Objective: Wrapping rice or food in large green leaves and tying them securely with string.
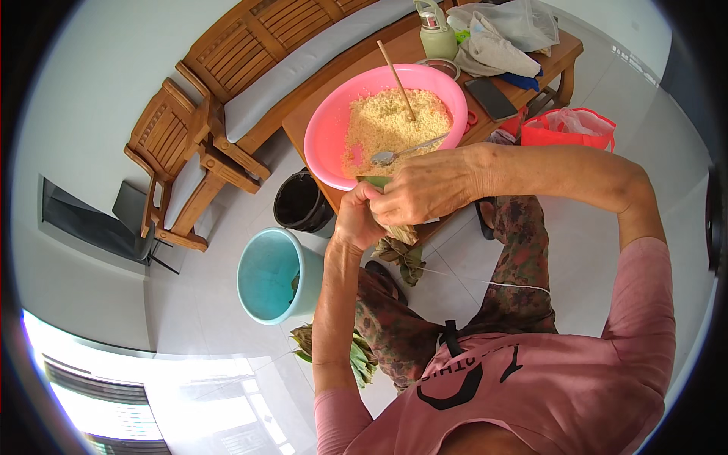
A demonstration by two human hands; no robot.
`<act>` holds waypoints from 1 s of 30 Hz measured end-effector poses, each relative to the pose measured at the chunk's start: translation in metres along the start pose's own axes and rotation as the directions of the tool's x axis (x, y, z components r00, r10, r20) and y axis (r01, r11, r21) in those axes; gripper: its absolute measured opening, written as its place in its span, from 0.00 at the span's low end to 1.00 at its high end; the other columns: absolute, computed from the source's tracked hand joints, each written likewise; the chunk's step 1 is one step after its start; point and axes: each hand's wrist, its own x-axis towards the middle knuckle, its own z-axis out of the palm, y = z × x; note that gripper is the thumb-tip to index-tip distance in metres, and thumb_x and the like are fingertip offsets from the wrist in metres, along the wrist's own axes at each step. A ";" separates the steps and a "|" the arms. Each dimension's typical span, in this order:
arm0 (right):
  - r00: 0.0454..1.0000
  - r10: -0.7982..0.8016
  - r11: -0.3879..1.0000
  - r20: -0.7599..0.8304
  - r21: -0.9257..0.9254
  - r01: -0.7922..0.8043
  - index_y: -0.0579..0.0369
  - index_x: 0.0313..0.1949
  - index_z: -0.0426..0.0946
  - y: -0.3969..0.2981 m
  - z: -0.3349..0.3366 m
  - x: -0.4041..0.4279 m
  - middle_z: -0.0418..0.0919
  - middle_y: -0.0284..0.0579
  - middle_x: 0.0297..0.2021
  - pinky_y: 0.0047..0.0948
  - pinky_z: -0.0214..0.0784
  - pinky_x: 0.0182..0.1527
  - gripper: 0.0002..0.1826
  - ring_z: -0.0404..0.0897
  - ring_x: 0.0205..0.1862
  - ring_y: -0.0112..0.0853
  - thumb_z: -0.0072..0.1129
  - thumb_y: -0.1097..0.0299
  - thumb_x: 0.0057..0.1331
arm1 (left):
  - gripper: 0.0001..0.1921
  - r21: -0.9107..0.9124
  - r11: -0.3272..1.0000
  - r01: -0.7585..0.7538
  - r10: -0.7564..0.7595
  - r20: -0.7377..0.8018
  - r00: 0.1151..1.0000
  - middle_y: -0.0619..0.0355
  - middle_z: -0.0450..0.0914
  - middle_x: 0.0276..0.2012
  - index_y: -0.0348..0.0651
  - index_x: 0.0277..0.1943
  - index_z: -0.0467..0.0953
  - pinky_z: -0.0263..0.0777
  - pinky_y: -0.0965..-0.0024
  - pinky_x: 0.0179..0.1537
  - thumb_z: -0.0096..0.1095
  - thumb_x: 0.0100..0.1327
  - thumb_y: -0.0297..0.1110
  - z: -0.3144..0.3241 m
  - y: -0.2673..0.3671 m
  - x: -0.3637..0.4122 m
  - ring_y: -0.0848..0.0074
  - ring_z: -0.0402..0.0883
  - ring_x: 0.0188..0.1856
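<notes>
My left hand (359, 219) and my right hand (418, 190) meet at the near rim of a pink plastic basin (327, 133). Between them they grip a green leaf (375, 181), mostly covered by my fingers. A paler leaf end (402, 233) sticks out below my right hand. Yellowish rice grains (392, 125) fill much of the basin. A wooden stick (395, 74) stands tilted in the grains, and a metal spoon (384, 157) lies on them. Beneath my hands hangs a cluster of dull green leaf bundles (406, 261), with white string (489, 282) running towards my right leg.
The wooden table (301, 122) also bears a green bottle (438, 37), cloths (495, 48), a phone (490, 98) and red-handled scissors (471, 120). A turquoise bucket (267, 273), a black-lined bin (301, 202), leaves (361, 358) and a red bag (563, 133) stand around my legs.
</notes>
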 end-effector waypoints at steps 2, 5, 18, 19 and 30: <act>1.000 -0.006 1.000 0.000 -0.014 0.006 0.58 0.18 0.68 -0.001 0.005 0.001 0.69 0.40 0.25 0.30 0.68 0.23 0.05 0.76 0.25 0.33 0.52 0.73 0.47 | 0.09 0.024 0.997 0.067 -0.068 0.076 0.995 0.58 0.73 0.25 0.41 0.24 0.70 0.69 0.67 0.33 0.46 0.48 0.35 -0.006 -0.001 0.002 0.72 0.73 0.28; 1.000 -0.016 0.999 0.002 -0.038 0.016 0.57 0.16 0.67 -0.002 0.011 0.001 0.68 0.40 0.23 0.29 0.68 0.22 0.06 0.75 0.24 0.32 0.52 0.72 0.47 | 0.09 0.078 0.997 -0.019 0.017 0.022 1.000 0.58 0.73 0.26 0.41 0.26 0.71 0.68 0.69 0.33 0.46 0.48 0.36 -0.003 -0.006 0.006 0.73 0.73 0.30; 0.969 -0.194 0.948 0.151 -0.224 0.225 0.55 0.11 0.68 -0.010 0.021 -0.001 0.67 0.39 0.19 0.27 0.65 0.21 0.07 0.73 0.22 0.28 0.51 0.72 0.44 | 0.10 0.008 0.985 -0.173 0.174 -0.067 0.983 0.58 0.75 0.28 0.36 0.31 0.72 0.66 0.72 0.39 0.44 0.49 0.29 -0.017 -0.032 0.018 0.75 0.73 0.32; 0.970 -0.191 0.949 0.152 -0.223 0.222 0.55 0.11 0.68 -0.009 0.025 -0.003 0.67 0.39 0.19 0.27 0.65 0.21 0.07 0.73 0.22 0.28 0.51 0.72 0.44 | 0.11 -0.013 0.976 -0.216 0.216 -0.018 0.976 0.56 0.75 0.28 0.36 0.32 0.72 0.68 0.71 0.37 0.44 0.50 0.32 -0.026 -0.036 0.019 0.73 0.74 0.32; 0.724 0.686 0.454 0.071 0.736 -0.502 0.52 0.37 0.61 -0.020 0.031 -0.005 0.60 0.33 0.23 0.23 0.59 0.21 0.24 0.64 0.19 0.23 0.58 0.84 0.40 | 0.17 0.115 0.887 -0.447 0.453 -0.032 0.891 0.55 0.74 0.38 0.38 0.42 0.68 0.68 0.63 0.37 0.41 0.56 0.42 -0.023 -0.067 0.016 0.69 0.74 0.39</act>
